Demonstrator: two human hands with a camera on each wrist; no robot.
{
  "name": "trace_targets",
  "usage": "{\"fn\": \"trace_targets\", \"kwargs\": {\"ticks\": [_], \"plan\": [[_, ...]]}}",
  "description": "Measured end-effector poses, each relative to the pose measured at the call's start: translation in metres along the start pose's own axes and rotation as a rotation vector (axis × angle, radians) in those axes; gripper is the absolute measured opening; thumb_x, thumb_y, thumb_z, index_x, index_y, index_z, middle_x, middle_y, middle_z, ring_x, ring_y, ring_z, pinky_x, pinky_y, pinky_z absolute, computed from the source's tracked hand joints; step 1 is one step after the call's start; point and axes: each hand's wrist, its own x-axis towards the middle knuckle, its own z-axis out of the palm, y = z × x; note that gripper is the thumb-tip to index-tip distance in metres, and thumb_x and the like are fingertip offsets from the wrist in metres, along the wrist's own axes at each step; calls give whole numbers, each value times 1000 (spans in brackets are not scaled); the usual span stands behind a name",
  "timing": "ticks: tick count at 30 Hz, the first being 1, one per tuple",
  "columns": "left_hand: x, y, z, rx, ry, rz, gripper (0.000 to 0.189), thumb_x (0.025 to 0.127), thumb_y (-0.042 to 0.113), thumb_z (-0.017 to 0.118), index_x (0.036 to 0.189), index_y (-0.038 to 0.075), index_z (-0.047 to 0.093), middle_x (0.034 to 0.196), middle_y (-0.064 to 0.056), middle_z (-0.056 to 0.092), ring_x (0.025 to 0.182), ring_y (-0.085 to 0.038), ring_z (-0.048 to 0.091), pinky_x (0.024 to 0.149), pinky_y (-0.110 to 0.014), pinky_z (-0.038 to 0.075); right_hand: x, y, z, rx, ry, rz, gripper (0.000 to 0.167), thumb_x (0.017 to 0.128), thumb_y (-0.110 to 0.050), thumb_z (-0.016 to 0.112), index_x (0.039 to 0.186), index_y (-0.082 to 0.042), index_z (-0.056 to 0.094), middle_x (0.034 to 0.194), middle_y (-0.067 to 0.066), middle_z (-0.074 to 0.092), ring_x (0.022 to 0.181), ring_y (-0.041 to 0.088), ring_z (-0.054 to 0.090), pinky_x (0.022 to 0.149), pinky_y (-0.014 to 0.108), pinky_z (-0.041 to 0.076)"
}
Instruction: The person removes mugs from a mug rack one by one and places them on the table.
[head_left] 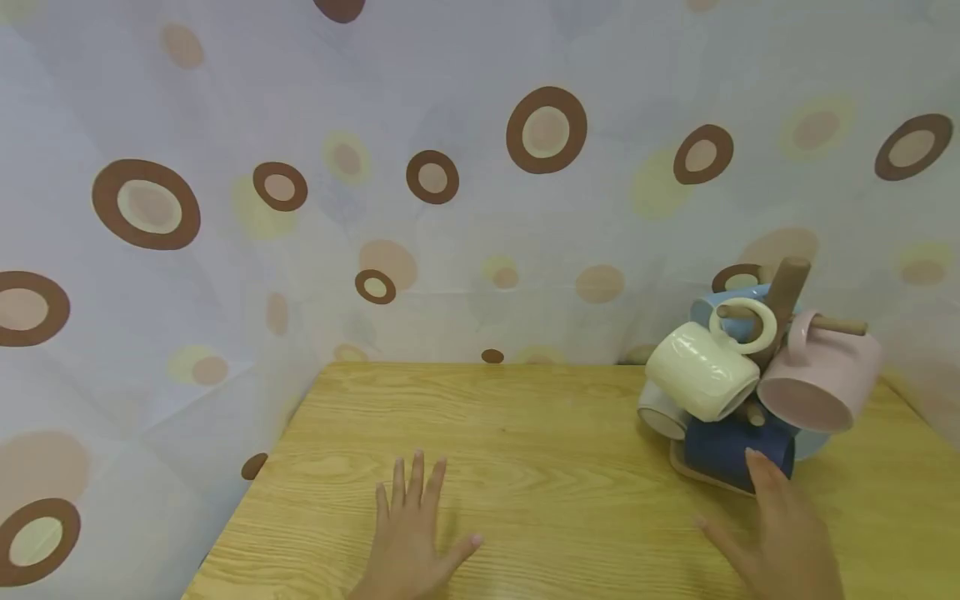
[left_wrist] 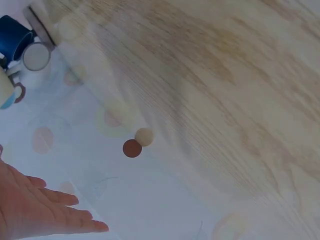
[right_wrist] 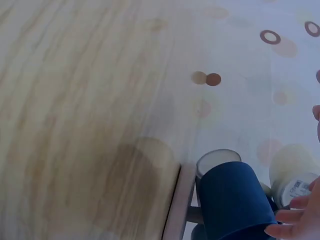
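Observation:
A wooden mug rack (head_left: 789, 283) stands at the table's right, hung with several mugs. A cream mug (head_left: 697, 371) hangs at its upper left, a pink mug (head_left: 840, 375) on the right. Below them is a navy mug (head_left: 723, 450); a white mug (head_left: 658, 412) and a light blue mug (head_left: 705, 310) are partly hidden behind. My right hand (head_left: 791, 537), fingers extended and thumb apart, is in front of the navy mug and holds nothing; whether it touches the mug I cannot tell. My left hand (head_left: 408, 542), fingers spread, is over the table's front left-centre, also holding nothing.
The wood-grain table (head_left: 525, 433) backs onto a pale sheet (head_left: 465, 92) patterned with brown rings and dots. The same sheet hangs along the left side and on the right behind the rack.

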Motion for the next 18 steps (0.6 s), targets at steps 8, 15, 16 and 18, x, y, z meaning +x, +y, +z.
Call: {"fn": "trace_targets", "kwargs": {"ticks": [8, 15, 16, 18], "plan": [[12, 5, -5, -126, 45, 16, 79, 84, 54, 58, 138, 1, 36, 139, -23, 43, 125, -48, 40, 92, -67, 37, 1, 3, -14, 183, 49, 170, 73, 85, -28, 67, 140, 6, 31, 123, 36, 50, 111, 24, 52, 84, 19, 42], [23, 17, -6, -217, 53, 44, 69, 86, 47, 59, 133, 0, 43, 132, -18, 51, 120, -39, 48, 90, -61, 44, 4, 1, -20, 282, 313, 170, 51, 82, -13, 69, 127, 3, 52, 101, -43, 45, 88, -32, 35, 66, -6, 34], [24, 19, -6, -233, 51, 38, 67, 86, 47, 58, 132, 0, 44, 132, -18, 52, 119, -39, 49, 90, -60, 44, 5, 1, -22, 295, 335, 172, 48, 82, -11, 69, 125, 3, 53, 96, -48, 37, 87, -31, 37, 66, -6, 35], [27, 22, -6, -261, 43, 29, 64, 87, 45, 58, 131, 1, 46, 130, -18, 53, 119, -39, 49, 90, -59, 44, 7, -1, -26, 317, 361, 173, 45, 81, -7, 68, 123, 4, 55, 94, -47, 40, 84, -29, 40, 66, -5, 36]]}}
